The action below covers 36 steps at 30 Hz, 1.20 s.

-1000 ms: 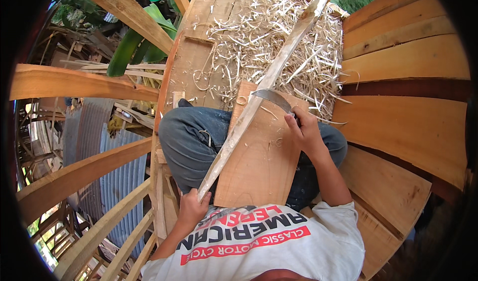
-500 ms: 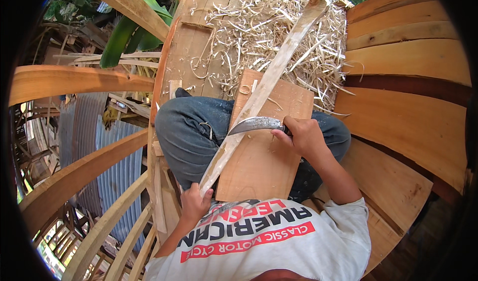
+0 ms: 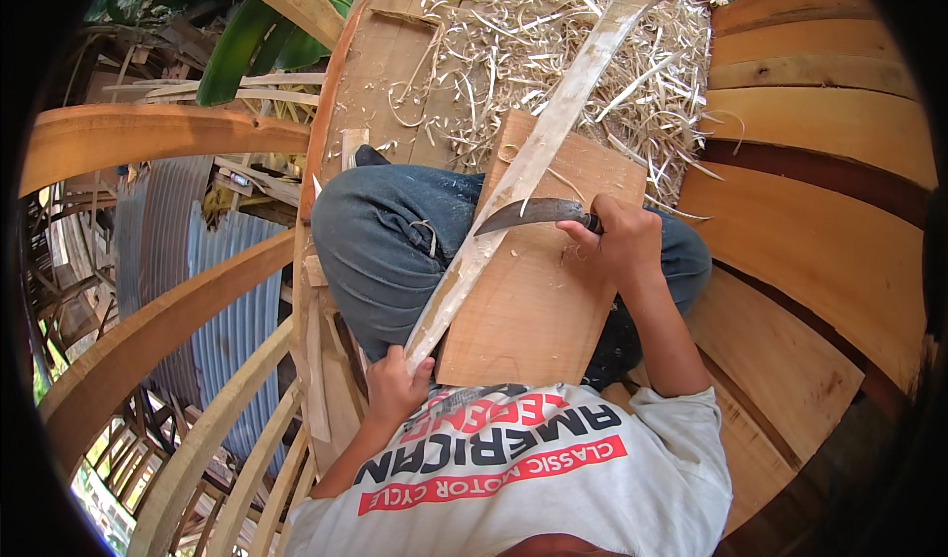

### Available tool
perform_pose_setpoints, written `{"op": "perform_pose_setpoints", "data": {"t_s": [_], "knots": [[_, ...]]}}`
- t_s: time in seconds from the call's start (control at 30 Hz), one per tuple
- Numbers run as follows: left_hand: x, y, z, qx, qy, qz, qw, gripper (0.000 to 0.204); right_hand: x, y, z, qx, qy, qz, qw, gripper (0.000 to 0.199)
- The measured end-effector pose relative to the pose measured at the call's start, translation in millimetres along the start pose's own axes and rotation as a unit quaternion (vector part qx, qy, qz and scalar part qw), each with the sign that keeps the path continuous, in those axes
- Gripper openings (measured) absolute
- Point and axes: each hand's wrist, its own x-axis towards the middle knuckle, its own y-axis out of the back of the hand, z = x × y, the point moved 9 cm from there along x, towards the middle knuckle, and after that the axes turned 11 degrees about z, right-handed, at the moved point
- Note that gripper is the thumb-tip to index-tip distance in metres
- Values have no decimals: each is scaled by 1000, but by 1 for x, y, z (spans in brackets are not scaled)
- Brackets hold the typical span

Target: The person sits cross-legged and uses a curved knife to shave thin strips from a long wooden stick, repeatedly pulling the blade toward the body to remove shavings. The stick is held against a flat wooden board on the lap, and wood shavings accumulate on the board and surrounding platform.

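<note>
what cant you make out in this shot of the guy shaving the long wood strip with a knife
- Knife handle, head view: wrapped inside the right hand.
- Near end of the long wood strip: covered by the left hand.
- Far end of the strip: cut off at the top edge.
- Lap under the board: the board hides it.
- Ground below the slats at left: too small and bent to tell.

The curved knife [image 3: 533, 213] has slid down the long bamboo strip [image 3: 523, 177], nearer the person, drawn by the right hand [image 3: 617, 246] from the top edge of the wooden board [image 3: 538, 300] to its upper middle, its blade now lying flatter across the strip.
</note>
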Motion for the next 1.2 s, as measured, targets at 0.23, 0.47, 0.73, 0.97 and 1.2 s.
{"op": "perform_pose_setpoints", "data": {"t_s": [0.23,0.47,0.73,0.97,1.2], "knots": [[-1,-3,-2,-12,11,-2,1000,60,12,0,13,-41,-10,22,999,52],[-1,-4,-4,-15,15,-8,1000,58,29,4,23,-31,-12,75,997,53],[0,-3,-2,-26,17,-4,999,59,43,3,34,-42,-5,94,995,58],[1,-4,-3,-37,25,-5,999,59,60,1,40,-60,25,117,991,60],[0,-5,-3,-42,11,2,999,49,72,-2,45,-70,22,127,989,57]]}}
